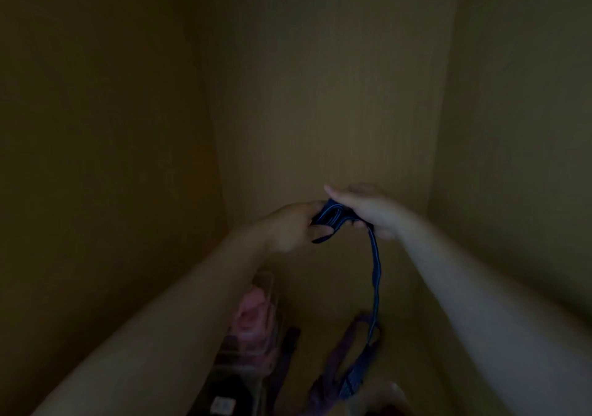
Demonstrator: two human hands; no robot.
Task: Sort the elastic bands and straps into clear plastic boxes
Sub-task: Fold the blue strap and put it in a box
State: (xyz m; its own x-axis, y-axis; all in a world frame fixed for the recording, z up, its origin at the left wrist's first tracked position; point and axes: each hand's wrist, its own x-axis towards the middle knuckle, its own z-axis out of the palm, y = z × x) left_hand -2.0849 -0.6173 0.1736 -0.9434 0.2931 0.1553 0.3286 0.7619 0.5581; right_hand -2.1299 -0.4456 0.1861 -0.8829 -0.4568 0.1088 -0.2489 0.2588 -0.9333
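A dark blue strap (374, 265) with pale edge lines is held up in front of a dim wooden cupboard wall. My left hand (291, 226) grips a folded bundle of it, and my right hand (368, 210) holds the same bundle from the other side. One long tail of the strap hangs down to a heap of purple and blue straps (346, 371) on the cupboard floor. A clear plastic box (256, 329) with pink bands inside stands below my left forearm.
The cupboard's wooden walls close in at the left (105, 159), back (326, 95) and right (519, 159). A dark strap (288, 342) lies beside the box. A small white item (222, 405) sits at the bottom edge. The light is very low.
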